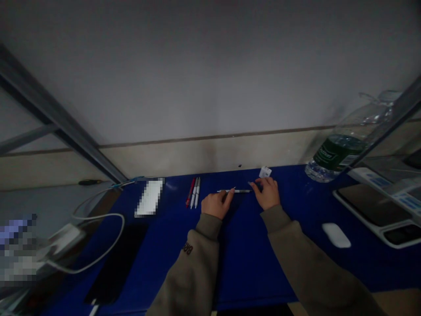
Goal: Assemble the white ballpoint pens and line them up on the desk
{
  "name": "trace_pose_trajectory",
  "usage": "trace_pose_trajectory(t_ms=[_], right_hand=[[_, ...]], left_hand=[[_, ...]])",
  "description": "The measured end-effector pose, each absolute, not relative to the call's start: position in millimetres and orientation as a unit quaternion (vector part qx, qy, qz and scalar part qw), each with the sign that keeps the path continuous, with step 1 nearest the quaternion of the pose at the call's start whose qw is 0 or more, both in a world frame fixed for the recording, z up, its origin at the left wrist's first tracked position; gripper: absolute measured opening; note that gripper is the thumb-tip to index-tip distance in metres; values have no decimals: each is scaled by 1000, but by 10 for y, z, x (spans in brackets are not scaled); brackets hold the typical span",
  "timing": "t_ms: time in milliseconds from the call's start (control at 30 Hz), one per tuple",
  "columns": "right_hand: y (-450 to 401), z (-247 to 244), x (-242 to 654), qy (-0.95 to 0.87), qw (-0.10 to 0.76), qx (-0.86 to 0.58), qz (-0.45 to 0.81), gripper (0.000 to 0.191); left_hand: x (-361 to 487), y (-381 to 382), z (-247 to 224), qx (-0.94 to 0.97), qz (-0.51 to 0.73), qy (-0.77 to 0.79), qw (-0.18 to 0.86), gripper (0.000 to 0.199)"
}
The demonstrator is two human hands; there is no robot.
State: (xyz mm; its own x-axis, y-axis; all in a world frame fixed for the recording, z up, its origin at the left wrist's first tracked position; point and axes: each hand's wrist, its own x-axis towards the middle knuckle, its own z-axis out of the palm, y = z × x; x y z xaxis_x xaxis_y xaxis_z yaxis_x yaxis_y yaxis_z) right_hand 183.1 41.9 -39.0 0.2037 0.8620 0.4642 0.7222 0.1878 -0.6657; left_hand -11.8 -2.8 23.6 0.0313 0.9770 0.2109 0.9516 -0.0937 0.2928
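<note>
I'm pinching a slim pen (242,191) in the left hand (213,205) over the blue surface (253,263), one end pointing toward the right hand (269,194), whose grip I can't tell remotely. Three other pens (192,193) are lying leftward.

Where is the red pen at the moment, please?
In the head view, the red pen lies on the blue table, left of the left hand, directly beside two white pens.

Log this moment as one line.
left hand: at pen | right hand: near pen's right end | three other pens: left of hands
</note>
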Motion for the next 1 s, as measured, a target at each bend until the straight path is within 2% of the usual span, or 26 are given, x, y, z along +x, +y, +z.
trace_pose_trajectory(t_ms=[67, 167, 267, 433, 633, 1000], right_hand=[[468, -492, 1912, -630, 410, -658, 49, 34], [494, -547, 1961, -630, 406, -660, 53, 28], [502, -498, 1936, -606, 462, -635, 124, 30], [457, -314, 1765, -545, 575, -510, 334, 37], [348, -165, 1599, -476, 623, -425, 452, 31], [262, -62, 1524, -516, 604, -407, 452, 29]], left_hand=[[-100, -37, 262, 716, 171, 676, 31, 58], [-84, -49, 285, 721, 168, 672, 26, 57], [-88, -52, 286, 723, 165, 670, 27, 58], [-130, -30, 224, 724, 166, 668, 40, 60], [-153, -12, 143, 740, 173, 648, 39, 61], [-137, -7, 113, 750, 151, 642, 42, 62]])
